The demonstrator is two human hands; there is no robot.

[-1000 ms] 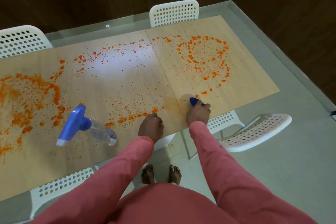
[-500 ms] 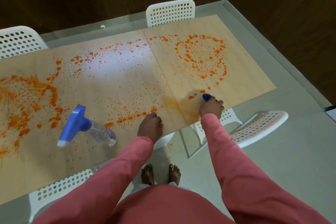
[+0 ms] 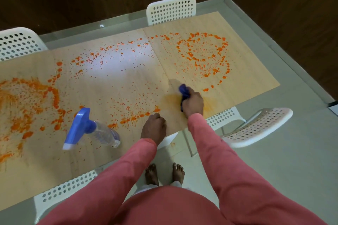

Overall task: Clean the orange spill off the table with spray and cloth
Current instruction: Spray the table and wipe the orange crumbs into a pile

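Note:
Orange spill is spattered across the light wooden table, with a dense patch at the far left. My right hand grips a bunched blue cloth and presses it on a smeared orange stain near the table's front edge. My left hand rests on the table edge with its fingers curled and holds nothing. A clear spray bottle with a blue trigger head stands on the table to the left of my left hand.
White perforated chairs stand around the table: one at the far side, one at the far left, one pulled out at the right, one under the near edge. My bare feet stand on grey floor.
My right hand has slid the blue cloth first to the right, then back left and a little farther onto the table, smearing the orange stain. My left hand and the bottle have stayed put.

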